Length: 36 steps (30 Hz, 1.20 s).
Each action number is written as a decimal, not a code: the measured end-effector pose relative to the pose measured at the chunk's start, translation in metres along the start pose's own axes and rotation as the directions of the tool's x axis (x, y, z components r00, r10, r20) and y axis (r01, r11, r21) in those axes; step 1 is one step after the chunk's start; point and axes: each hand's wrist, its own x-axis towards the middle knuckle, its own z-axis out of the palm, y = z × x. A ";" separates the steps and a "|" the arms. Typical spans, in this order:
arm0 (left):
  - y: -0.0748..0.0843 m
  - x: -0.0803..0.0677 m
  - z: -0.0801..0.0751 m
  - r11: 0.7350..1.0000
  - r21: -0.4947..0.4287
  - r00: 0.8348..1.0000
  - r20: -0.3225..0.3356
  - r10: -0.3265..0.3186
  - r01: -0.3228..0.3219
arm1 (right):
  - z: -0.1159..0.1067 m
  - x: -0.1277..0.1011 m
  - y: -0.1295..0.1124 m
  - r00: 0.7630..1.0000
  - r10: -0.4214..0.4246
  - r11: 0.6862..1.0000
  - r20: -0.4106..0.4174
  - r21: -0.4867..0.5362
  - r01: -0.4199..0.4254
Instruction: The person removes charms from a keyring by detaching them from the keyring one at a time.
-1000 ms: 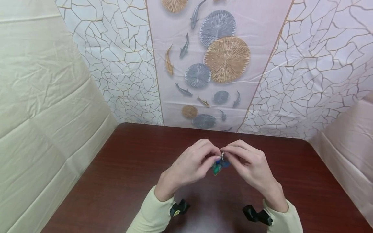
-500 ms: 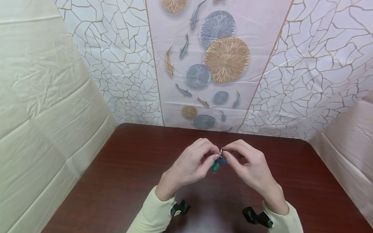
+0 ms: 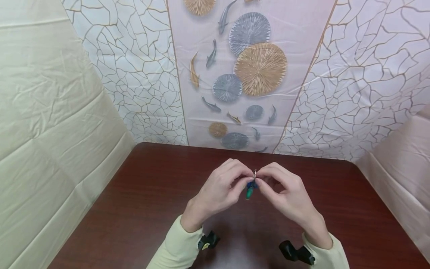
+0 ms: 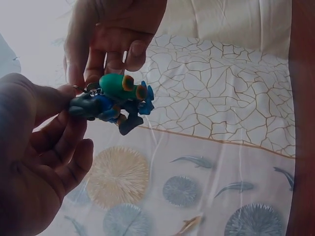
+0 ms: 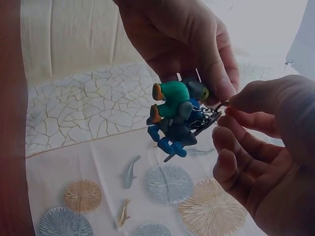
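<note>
Both hands are raised above the dark red table (image 3: 141, 201), meeting at a small metal key ring (image 3: 255, 173). From the ring hang little toy figures (image 3: 249, 189), one green (image 5: 171, 99) and others blue and grey (image 4: 101, 107). My left hand (image 3: 220, 188) pinches the ring from the left, fingers curled. My right hand (image 3: 285, 190) pinches it from the right. In the wrist views the figures (image 5: 174, 123) dangle on short chains between the fingertips.
Patterned sheets with cracked lines, discs and fish (image 3: 248, 74) hang behind the table. Pale plain cloth (image 3: 50, 123) drapes the left side and another cloth (image 3: 403, 179) the right. Black wrist camera mounts (image 3: 295, 251) sit under both cream sleeves.
The hands have closed in slightly on the ring and the figures have swung, now hanging narrower and edge-on to the head camera. Hands stay over the same spot.
</note>
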 end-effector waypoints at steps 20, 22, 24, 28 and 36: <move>0.005 0.002 0.002 0.996 0.083 0.998 -0.054 -0.023 0.028 | 0.015 0.002 0.004 0.993 -0.027 0.999 -0.114 0.030 0.030; 0.005 0.001 0.002 0.996 0.072 0.998 -0.057 -0.040 0.044 | 0.016 0.001 0.006 0.991 -0.053 0.998 -0.123 0.017 0.056; 0.005 0.001 0.001 0.997 0.053 0.997 -0.054 -0.060 0.063 | 0.016 0.001 0.008 0.988 -0.083 0.996 -0.127 0.006 0.085; 0.005 0.000 0.001 0.996 0.022 0.995 -0.047 -0.083 0.084 | 0.018 0.002 0.009 0.980 -0.138 0.990 -0.142 -0.011 0.138; 0.005 0.002 0.001 0.996 0.091 0.999 -0.044 -0.003 0.007 | 0.020 0.004 0.005 0.974 -0.139 0.989 -0.177 0.017 0.145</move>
